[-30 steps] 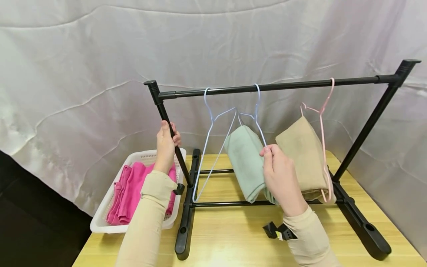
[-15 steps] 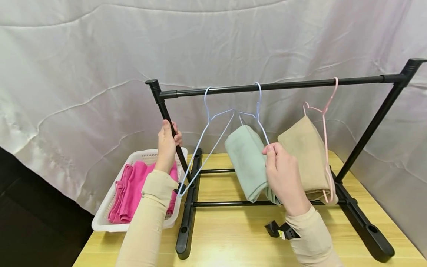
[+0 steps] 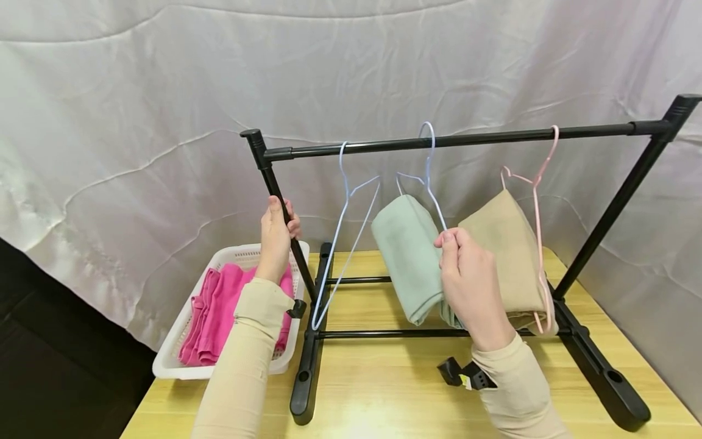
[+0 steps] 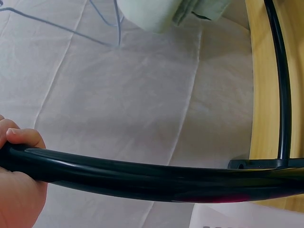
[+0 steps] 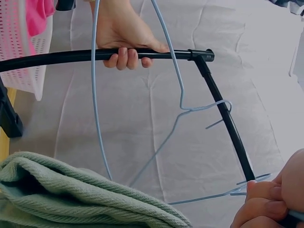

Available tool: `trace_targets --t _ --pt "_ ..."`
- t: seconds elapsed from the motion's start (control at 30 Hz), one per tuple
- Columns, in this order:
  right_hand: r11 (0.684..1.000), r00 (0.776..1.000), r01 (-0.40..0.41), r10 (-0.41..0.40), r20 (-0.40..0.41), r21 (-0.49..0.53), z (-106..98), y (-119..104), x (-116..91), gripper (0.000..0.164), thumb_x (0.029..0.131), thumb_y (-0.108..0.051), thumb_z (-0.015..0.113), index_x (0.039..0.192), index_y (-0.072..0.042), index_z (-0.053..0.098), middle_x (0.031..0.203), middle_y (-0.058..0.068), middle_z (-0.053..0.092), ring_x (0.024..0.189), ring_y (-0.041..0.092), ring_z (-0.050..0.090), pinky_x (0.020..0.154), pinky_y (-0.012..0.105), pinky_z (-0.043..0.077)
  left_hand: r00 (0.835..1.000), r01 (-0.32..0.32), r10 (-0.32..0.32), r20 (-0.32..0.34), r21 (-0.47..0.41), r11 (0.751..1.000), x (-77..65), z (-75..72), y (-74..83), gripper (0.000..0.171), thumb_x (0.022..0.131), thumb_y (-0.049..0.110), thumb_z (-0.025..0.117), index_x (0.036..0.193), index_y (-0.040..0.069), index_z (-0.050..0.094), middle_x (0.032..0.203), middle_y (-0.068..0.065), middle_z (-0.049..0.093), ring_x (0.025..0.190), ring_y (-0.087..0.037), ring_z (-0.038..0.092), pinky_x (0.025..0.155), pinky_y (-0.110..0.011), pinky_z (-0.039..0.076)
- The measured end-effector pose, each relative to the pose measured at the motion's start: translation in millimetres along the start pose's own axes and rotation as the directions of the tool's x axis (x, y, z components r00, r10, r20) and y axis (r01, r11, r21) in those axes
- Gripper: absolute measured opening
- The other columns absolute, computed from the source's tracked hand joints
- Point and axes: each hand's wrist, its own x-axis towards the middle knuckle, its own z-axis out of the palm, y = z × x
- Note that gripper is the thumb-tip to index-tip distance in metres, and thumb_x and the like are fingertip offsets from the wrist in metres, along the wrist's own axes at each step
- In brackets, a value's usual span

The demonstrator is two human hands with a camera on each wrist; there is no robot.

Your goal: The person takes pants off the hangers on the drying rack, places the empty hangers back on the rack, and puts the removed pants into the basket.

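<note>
My left hand [image 3: 276,241] is wrapped around the left post [image 3: 301,265] of a black clothes rack. In the left wrist view its fingers curl over that post [image 4: 142,178]. With thumb and fingers my right hand [image 3: 471,277] pinches the sloping side of a blue hanger [image 3: 429,164]. A folded pale green cloth [image 3: 411,262] is draped over this hanger. Its hook stands raised above the rack's rail [image 3: 493,138], the hook's curve overlapping the rail in the head view. Left of it, a bare blue hanger [image 3: 344,213] hangs from the rail.
A pink hanger [image 3: 539,207] with a folded beige cloth [image 3: 496,256] hangs at the right, just behind my right hand. Bright pink folded cloth [image 3: 222,311] lies in a white basket [image 3: 164,360] left of the rack. All stand on a wooden table [image 3: 378,384] before a grey curtain.
My right hand has lifted the blue hanger with the green cloth, so its hook rose above the rail. The bare blue hanger swung left and back. My left hand keeps its grip.
</note>
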Motion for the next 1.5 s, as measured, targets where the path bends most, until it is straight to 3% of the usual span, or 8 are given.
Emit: trace_targets --t 0.77,1.27,1.4,1.5 --pt "0.999 1.0 0.015 -0.014 -0.022 0.052 -19 -12 -25 0.031 0.116 -0.019 0.046 0.1 -0.007 0.069 0.067 0.0 0.056 0.055 0.008 0.046 0.057 0.021 0.038 0.999 -0.009 0.009 0.034 0.009 1.0 -1.1 1.2 1.8 0.057 0.099 0.075 0.032 0.092 0.02 0.046 0.063 0.007 0.038 0.056 -0.009 0.036 0.057 -0.022 0.033" --pt "0.997 0.998 0.053 -0.052 -0.02 0.054 -22 -3 -49 0.026 0.114 -0.012 0.049 0.096 -0.007 0.067 0.066 -0.004 0.052 0.056 0.005 0.044 0.057 0.02 0.038 1.0 0.005 -0.006 0.014 0.073 0.997 -9.0 1.5 10.2 0.053 0.111 0.061 0.026 0.097 0.015 0.048 0.065 0.003 0.043 0.058 -0.012 0.041 0.06 -0.025 0.041" --pt "0.997 0.998 0.058 -0.058 -0.007 0.057 -23 -1 -56 0.026 0.114 -0.012 0.05 0.096 -0.007 0.068 0.065 -0.006 0.05 0.056 0.005 0.043 0.058 0.019 0.038 0.999 0.05 -0.049 -0.013 0.092 0.995 -13.3 -0.9 13.3 0.053 0.112 0.06 0.029 0.101 0.015 0.053 0.07 0.001 0.051 0.065 -0.014 0.05 0.067 -0.026 0.046" --pt "0.997 0.999 0.049 -0.05 0.006 0.064 -24 1 -60 0.025 0.114 -0.013 0.05 0.097 -0.008 0.068 0.064 -0.008 0.048 0.055 0.004 0.042 0.058 0.019 0.038 0.996 0.075 -0.069 -0.048 0.126 0.989 -16.4 -3.5 14.9 0.053 0.113 0.059 0.031 0.11 0.015 0.06 0.087 -0.001 0.061 0.085 -0.02 0.061 0.082 -0.028 0.05"
